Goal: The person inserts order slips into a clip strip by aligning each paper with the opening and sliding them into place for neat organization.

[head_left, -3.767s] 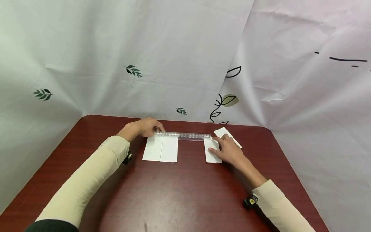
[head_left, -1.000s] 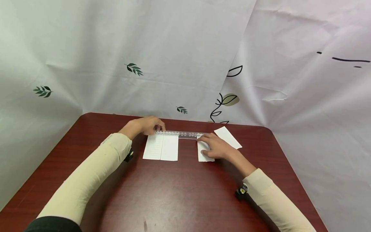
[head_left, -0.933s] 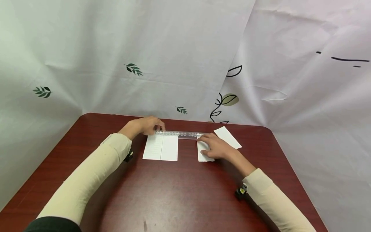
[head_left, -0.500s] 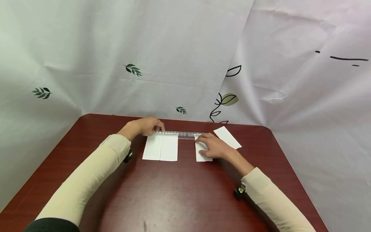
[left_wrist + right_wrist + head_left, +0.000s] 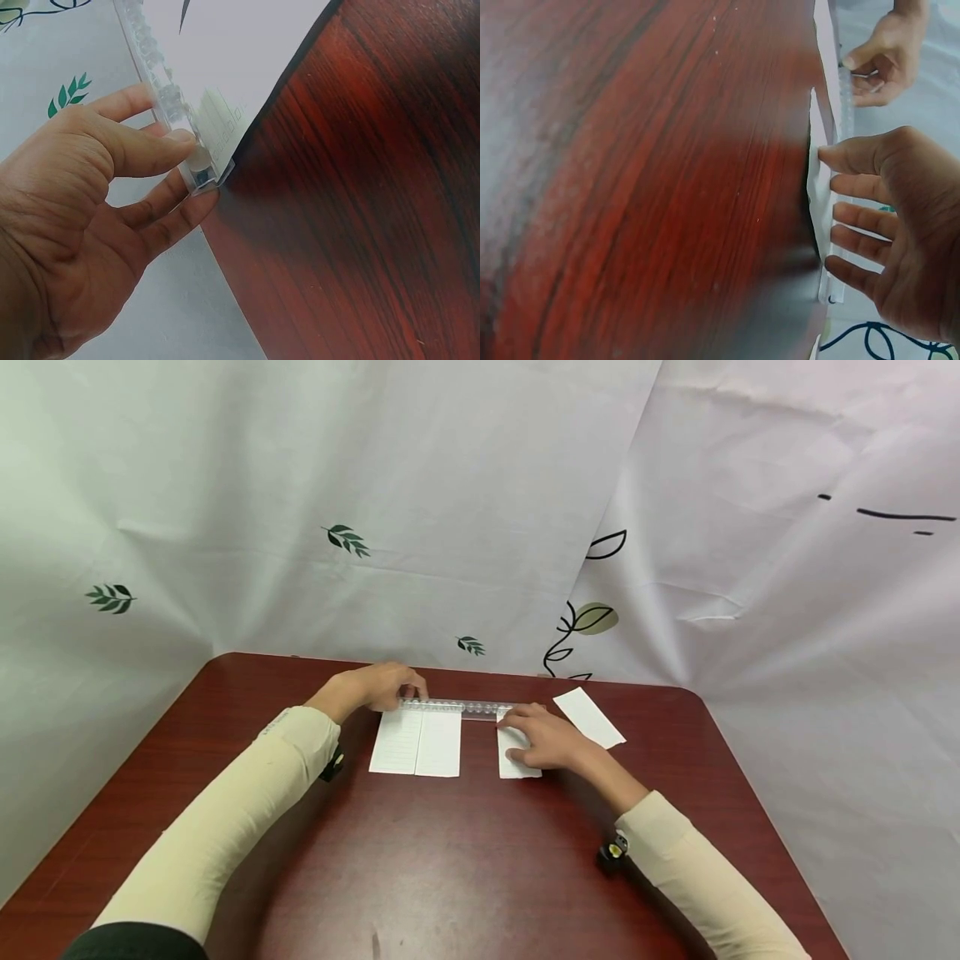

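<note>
A clear plastic rail (image 5: 480, 712) with a row of round balls inside lies along the far side of the table. My left hand (image 5: 378, 686) pinches its left end; in the left wrist view the thumb (image 5: 178, 139) is on top and fingers pass beneath. Two white paper slips, one lined (image 5: 396, 742) and one plain (image 5: 438, 742), sit side by side with their top edges at the rail. Farther right, my right hand (image 5: 551, 737) rests on another white slip (image 5: 519, 769), its top edge by the rail. In the right wrist view, fairly straight fingers (image 5: 862, 217) touch that slip.
A loose white paper slip (image 5: 588, 717) lies slanted behind the right hand. The dark red wooden table (image 5: 420, 860) has rounded far corners. A pale cloth (image 5: 450, 485) with leaf prints hangs close behind its far edge.
The right hand has slid its slip leftward along the rail, closer to the two left slips, uncovering the loose slip behind it. The left hand stays at the rail's end.
</note>
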Motion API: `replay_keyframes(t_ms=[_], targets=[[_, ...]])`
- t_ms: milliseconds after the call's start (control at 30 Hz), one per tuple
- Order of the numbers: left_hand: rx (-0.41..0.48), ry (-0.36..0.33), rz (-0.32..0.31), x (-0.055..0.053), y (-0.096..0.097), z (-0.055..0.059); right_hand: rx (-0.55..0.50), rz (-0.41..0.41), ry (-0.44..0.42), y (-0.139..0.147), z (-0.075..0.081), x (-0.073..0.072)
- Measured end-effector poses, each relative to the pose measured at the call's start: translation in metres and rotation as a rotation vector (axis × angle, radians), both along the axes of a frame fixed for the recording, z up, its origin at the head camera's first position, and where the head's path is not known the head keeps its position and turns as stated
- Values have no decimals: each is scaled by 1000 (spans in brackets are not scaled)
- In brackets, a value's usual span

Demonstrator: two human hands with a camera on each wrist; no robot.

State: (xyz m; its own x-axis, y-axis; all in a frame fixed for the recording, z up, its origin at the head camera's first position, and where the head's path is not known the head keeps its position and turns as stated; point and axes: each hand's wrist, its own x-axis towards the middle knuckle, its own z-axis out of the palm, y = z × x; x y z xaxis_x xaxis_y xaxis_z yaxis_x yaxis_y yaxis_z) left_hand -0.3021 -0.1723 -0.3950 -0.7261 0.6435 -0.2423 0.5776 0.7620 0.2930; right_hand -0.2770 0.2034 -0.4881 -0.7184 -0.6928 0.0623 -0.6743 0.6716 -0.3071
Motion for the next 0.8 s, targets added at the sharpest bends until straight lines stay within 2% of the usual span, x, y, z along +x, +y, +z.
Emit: replay_keyframes(t_ms=[67, 200, 300, 500, 600, 800], targets=[[-3, -6, 3, 0, 0, 0, 12, 1, 5, -1, -5, -4], [-1, -11, 4, 0, -1, -1, 21, 2, 0, -6, -5, -5], [2, -9, 2, -1, -1, -1, 29, 1, -18, -12, 3, 0], [4, -19, 10, 0, -1, -1, 9, -21, -52, -20, 7, 3], [4, -15, 11, 0, 0, 0, 44, -25, -47, -25, 16, 8], [4, -11, 3, 0, 0, -1, 83, -49, -67, -36, 46, 28]])
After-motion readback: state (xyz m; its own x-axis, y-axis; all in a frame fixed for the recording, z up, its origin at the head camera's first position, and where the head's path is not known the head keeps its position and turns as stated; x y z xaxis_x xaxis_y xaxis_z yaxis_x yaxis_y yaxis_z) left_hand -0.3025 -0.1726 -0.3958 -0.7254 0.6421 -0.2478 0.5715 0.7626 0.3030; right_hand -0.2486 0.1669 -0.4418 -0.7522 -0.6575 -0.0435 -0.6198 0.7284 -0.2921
